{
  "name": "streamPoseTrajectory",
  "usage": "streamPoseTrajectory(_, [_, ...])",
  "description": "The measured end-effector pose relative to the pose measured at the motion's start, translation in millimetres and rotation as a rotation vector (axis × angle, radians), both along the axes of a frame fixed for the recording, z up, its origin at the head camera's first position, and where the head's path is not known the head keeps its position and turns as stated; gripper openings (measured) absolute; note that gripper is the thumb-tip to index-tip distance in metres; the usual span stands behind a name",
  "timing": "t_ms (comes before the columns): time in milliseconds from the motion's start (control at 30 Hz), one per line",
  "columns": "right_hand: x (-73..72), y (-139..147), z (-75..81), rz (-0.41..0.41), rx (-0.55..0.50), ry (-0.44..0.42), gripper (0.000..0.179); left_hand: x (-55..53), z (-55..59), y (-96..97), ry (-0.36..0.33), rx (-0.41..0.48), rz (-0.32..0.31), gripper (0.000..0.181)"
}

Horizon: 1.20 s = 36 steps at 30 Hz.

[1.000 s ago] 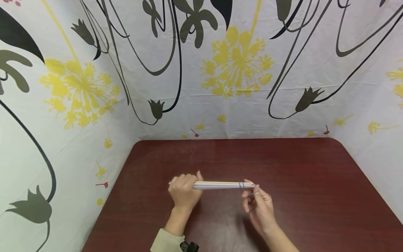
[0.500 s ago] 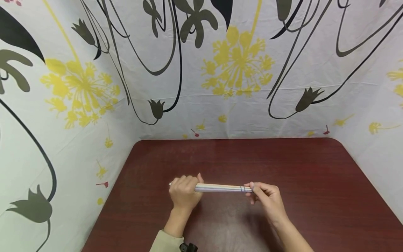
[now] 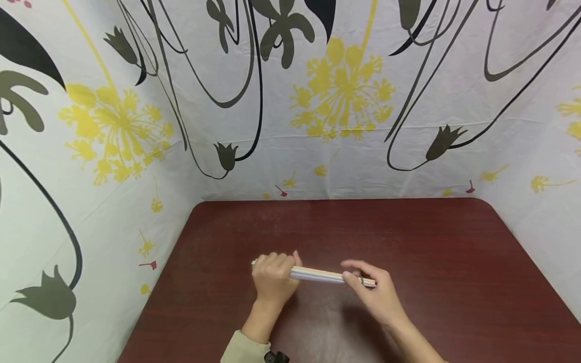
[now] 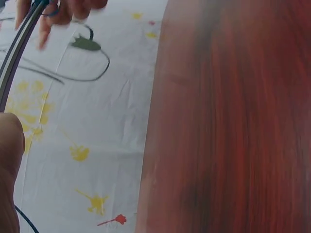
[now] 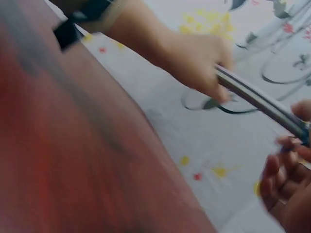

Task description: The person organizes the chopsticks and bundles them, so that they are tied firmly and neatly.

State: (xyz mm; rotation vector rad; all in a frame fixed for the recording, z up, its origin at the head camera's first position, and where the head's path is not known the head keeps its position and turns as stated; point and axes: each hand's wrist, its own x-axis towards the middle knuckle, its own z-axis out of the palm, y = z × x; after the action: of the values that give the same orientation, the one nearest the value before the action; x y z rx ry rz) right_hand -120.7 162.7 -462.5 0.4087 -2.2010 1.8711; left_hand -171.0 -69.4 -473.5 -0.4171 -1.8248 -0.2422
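My left hand point(image 3: 274, 277) grips one end of a bundle of slim pale sticks point(image 3: 317, 275), its thumb pointing up. The bundle slants slightly down toward my right hand point(image 3: 376, 290) above the table. There my right thumb lies against the bundle, the index finger is stretched out over it and the other fingers curl behind. A thin dark blue band point(image 5: 305, 138) sits around the far end of the sticks, among the fingers of my right hand. In the left wrist view the band point(image 4: 48, 10) shows as a small loop at those fingers.
A dark red-brown wooden table point(image 3: 336, 229) with rounded far corners lies under the hands. Behind it and at both sides hangs a white cloth point(image 3: 281, 151) with yellow and grey-green flower prints. A black device point(image 3: 276, 357) is on the left wrist, below a pale sleeve cuff point(image 3: 247, 347).
The bundle has tilted, its right end dropping, and my left hand has shifted slightly right. My right hand has gone from pinching at the bundle's tip to reaching over it, index finger extended.
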Motion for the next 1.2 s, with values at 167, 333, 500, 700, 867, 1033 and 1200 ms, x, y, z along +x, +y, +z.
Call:
streamPoseTrajectory(167, [3.1,-1.5,-2.6,0.052,-0.203,0.082,0.015,1.5,1.9,0.9,-0.021,0.021,0.014,0.042])
streamPoseTrajectory(333, [1.9,2.9,-4.2,0.135,-0.342,0.273,0.024,2.3,3.5,-4.4,-0.049,0.039,0.041,0.042])
streamPoseTrajectory(500, [1.0,5.2,-3.2,0.184,-0.388,0.346,0.031,3.5,3.6,-6.2,-0.06,0.035,0.041,0.04])
streamPoseTrajectory(700, [0.9,8.0,0.4,0.164,-0.316,0.348,0.031,3.9,3.6,-6.1,-0.065,0.037,0.039,0.041])
streamPoseTrajectory(867, [-3.3,10.9,2.3,0.189,-0.128,0.343,0.032,3.7,3.3,0.5,-0.052,0.023,0.025,0.043])
streamPoseTrajectory(1033, [-5.5,11.7,0.2,0.159,0.056,0.318,0.035,5.6,2.6,6.9,-0.057,-0.002,0.007,0.042])
streamPoseTrajectory(1200, [-5.2,19.1,-0.9,0.175,-0.006,0.34,0.047,6.7,0.8,5.3,-0.064,-0.001,0.016,0.042])
